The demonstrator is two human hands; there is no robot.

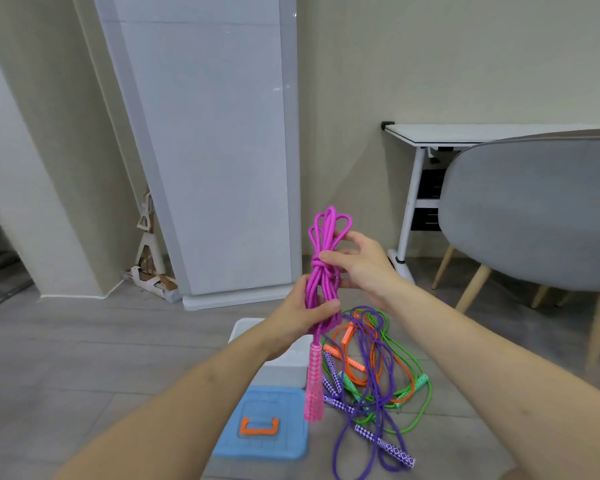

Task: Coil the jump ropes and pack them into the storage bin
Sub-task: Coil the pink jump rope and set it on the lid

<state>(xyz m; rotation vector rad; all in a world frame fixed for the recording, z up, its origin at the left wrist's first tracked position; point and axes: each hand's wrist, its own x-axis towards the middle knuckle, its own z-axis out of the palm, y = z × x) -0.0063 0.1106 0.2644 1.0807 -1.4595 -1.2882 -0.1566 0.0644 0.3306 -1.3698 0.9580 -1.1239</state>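
A magenta jump rope (321, 271) is bundled into loops and held upright in front of me. My left hand (303, 311) grips the lower part of the bundle. My right hand (357, 263) pinches the wrapped middle, with the loops fanning out above it. A pink patterned handle (314, 386) hangs down below my left hand. On the floor to the right lies a tangle of purple (369, 393), orange (349, 355) and green (413, 382) ropes. The white storage bin (284, 370) stands open under my left arm, its inside mostly hidden.
The bin's blue lid (262, 427) with an orange handle lies on the floor in front of the bin. A grey chair (534, 209) and a white desk (492, 133) stand at the right. A white panel (219, 150) leans on the wall behind.
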